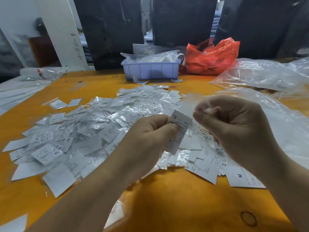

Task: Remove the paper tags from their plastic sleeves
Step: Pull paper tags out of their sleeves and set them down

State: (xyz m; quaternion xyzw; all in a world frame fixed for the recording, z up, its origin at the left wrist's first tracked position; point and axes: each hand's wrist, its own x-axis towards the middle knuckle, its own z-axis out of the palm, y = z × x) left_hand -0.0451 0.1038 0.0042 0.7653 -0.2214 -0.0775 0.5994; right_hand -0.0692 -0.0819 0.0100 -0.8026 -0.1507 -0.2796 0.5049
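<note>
My left hand (150,131) pinches a white paper tag (179,129) marked XL between thumb and fingers, just above the table. My right hand (234,124) is curled beside it and pinches a thin clear plastic sleeve (189,102) that rises up and to the left from its fingertips. The tag and the sleeve look apart from each other. Below both hands lies a wide pile of tags and sleeves (93,124) spread over the orange table (175,198).
A lilac plastic tray (150,69) full of sleeves stands at the back centre, with a red plastic bag (210,57) to its right. Large clear bags (267,76) cover the right side. Loose bare tags (240,176) lie near my right wrist.
</note>
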